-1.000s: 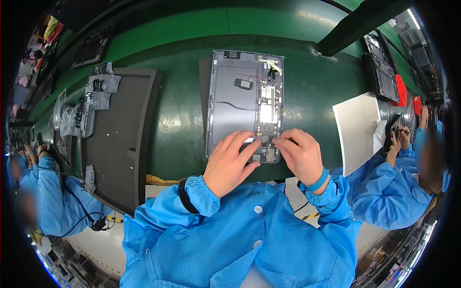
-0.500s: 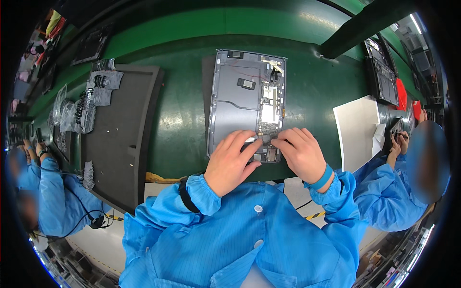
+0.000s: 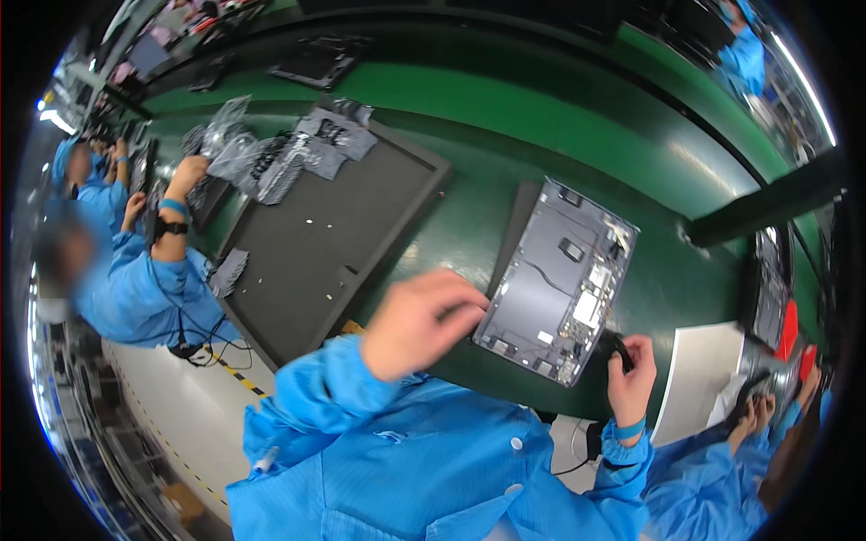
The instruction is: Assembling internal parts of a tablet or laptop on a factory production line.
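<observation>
A grey open laptop chassis (image 3: 559,279) with boards and cables inside lies slanted on a black mat (image 3: 517,219) on the green bench (image 3: 559,126). My left hand (image 3: 419,325) is blurred just left of the chassis's near corner, fingers loosely curled toward its edge; I cannot see anything in it. At the near right corner of the chassis my right hand (image 3: 631,383) pinches a small black part (image 3: 618,349). Both my sleeves are blue.
A large black tray (image 3: 334,234) lies left of the chassis, with plastic bags of parts (image 3: 271,153) at its far end. One co-worker in blue (image 3: 135,279) works at the left, another (image 3: 722,460) at the lower right. A white sheet (image 3: 695,388) lies right of my right hand.
The view has swung left and tilted. My left hand has come off the chassis's near edge and moved left. My right hand has shifted to the near right corner, holding a black part.
</observation>
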Demonstrator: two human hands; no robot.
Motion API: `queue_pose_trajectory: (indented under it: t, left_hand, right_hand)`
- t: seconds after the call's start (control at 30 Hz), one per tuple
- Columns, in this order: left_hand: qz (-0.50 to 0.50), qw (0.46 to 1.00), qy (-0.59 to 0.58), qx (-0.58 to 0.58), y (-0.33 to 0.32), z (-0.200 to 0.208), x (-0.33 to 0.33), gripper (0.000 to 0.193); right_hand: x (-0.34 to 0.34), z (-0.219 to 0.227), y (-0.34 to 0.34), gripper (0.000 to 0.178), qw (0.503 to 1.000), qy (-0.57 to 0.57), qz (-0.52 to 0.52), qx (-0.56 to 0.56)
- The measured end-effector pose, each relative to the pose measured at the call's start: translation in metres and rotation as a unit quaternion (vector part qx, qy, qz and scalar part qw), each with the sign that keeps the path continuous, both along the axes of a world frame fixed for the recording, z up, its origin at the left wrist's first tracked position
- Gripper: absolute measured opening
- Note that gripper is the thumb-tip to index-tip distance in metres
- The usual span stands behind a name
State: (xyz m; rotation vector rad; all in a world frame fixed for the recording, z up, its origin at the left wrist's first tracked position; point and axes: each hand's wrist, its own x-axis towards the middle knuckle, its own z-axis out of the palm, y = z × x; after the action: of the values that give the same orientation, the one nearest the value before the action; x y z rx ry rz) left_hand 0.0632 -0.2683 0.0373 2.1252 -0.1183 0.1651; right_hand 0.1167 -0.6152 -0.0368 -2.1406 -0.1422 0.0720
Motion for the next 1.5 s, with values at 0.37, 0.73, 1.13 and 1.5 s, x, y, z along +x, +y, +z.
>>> queue_pose_trajectory:
  t: [0.37, 0.73, 1.13, 1.5]
  left_hand:
    - [0.375, 0.908, 0.015, 0.188, 0.214, -0.054, 0.017, 0.015]
    - [0.343, 0.824, -0.098, 0.439, 0.212, -0.058, 0.064, 0.008]
    - [0.274, 0.847, -0.157, 0.428, 0.233, -0.078, 0.055, 0.009]
    - [0.237, 0.896, -0.051, 0.371, 0.234, -0.095, 0.050, 0.027]
  right_hand:
    - [0.007, -0.016, 0.011, 0.012, 0.994, -0.095, -0.010, -0.050]
    - [0.002, -0.008, 0.012, 0.015, 0.996, -0.072, -0.041, -0.034]
    - [0.029, 0.007, 0.012, 0.019, 0.997, -0.077, -0.011, -0.013]
    - [0.089, 0.003, 0.055, 0.013, 0.988, -0.154, -0.001, -0.030]
